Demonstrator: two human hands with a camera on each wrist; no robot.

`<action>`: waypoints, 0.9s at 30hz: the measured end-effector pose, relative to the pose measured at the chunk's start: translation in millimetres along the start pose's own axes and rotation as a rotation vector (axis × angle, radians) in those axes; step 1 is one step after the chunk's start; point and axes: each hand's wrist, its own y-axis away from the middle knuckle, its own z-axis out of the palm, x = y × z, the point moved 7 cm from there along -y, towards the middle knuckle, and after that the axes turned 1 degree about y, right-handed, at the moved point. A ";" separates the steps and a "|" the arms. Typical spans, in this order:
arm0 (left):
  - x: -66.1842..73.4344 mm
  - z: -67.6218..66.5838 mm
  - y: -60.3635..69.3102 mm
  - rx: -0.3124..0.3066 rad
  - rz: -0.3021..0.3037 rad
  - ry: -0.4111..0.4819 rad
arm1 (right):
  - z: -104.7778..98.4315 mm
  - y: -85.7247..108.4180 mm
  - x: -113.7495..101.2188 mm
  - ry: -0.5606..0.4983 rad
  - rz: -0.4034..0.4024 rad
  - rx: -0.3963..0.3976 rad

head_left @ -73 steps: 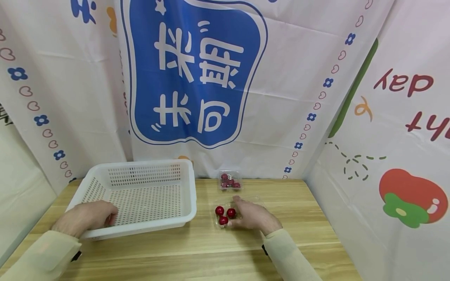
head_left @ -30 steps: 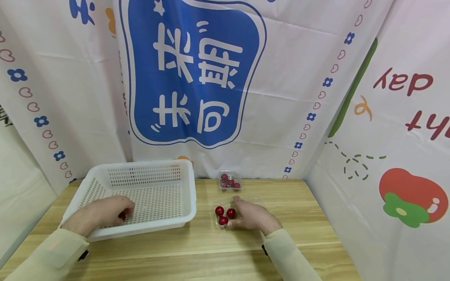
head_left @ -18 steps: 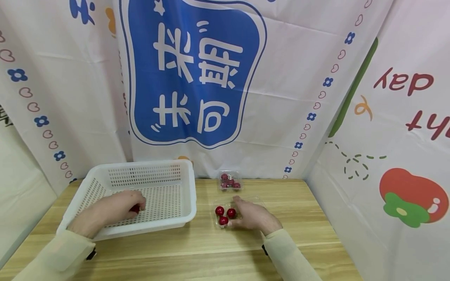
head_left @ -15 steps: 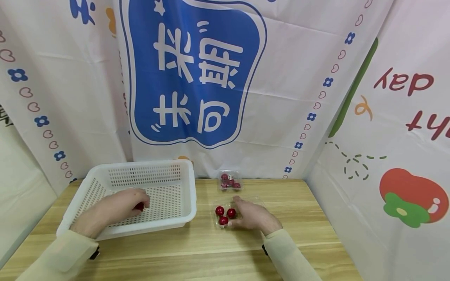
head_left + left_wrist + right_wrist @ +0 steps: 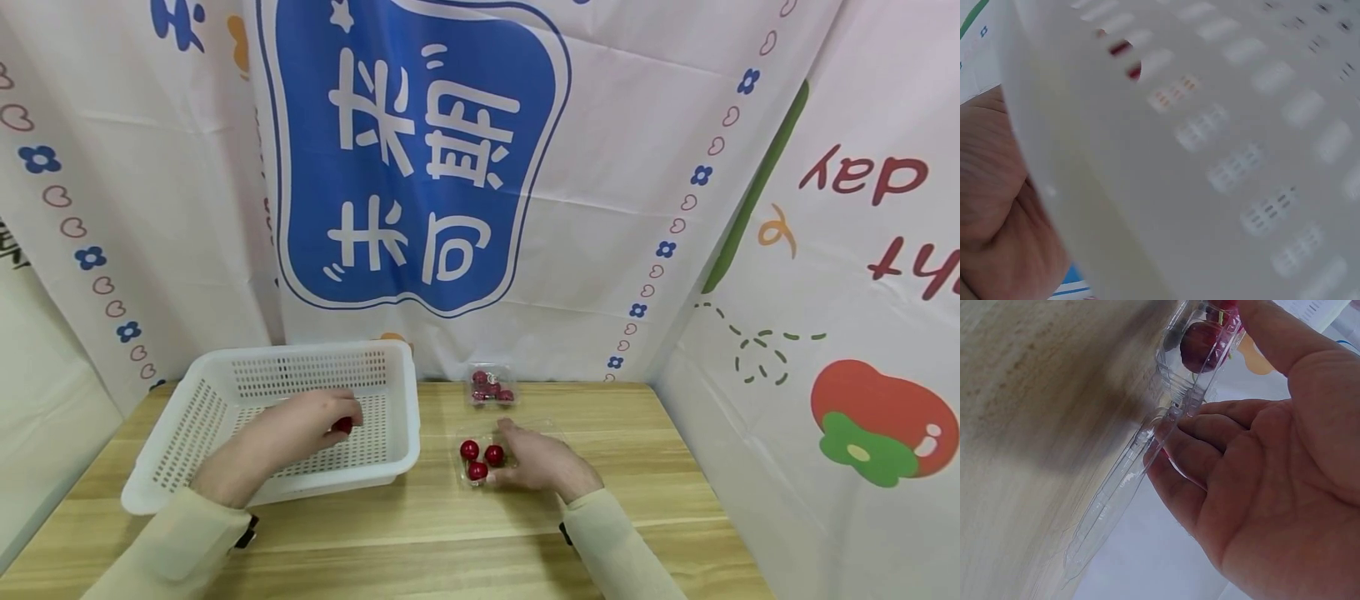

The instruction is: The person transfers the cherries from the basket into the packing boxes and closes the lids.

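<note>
My left hand (image 5: pixel 300 425) pinches a dark red cherry (image 5: pixel 342 426) over the inside of the white perforated basket (image 5: pixel 410 417). In the left wrist view the basket's wall (image 5: pixel 1104 156) hides the fingers, and red shows through its slots. My right hand (image 5: pixel 542 458) holds an opened clear plastic clamshell box (image 5: pixel 1175 387) on the table, its thumb by the cherry side and its fingers bent at the hinge. The flat lid (image 5: pixel 1113 506) spreads out under that hand. In the box sit three cherries (image 5: pixel 477 472), one with a green stem in the right wrist view.
Behind the opened box stands a second clear box (image 5: pixel 492 385), closed, with several cherries inside. The wooden table (image 5: pixel 420 542) ends at a printed white curtain (image 5: pixel 585 275) at the back, and a white side panel (image 5: pixel 720 433) rises on the right.
From the basket's near left corner my left hand has moved right and upward across it, and a cherry now shows in its fingers. My right hand and the boxes have stayed put.
</note>
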 end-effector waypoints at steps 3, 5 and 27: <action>8.7 -0.9 -6.7 0.018 0.009 0.005 | 0.2 0.1 0.5 -0.004 0.002 0.000; 13.8 -1.8 -9.7 0.033 0.010 0.006 | 0.4 -0.1 0.7 -0.004 0.002 0.001; 58.3 0.9 -35.4 0.169 0.006 0.052 | 0.5 -0.1 0.4 0.007 -0.001 0.006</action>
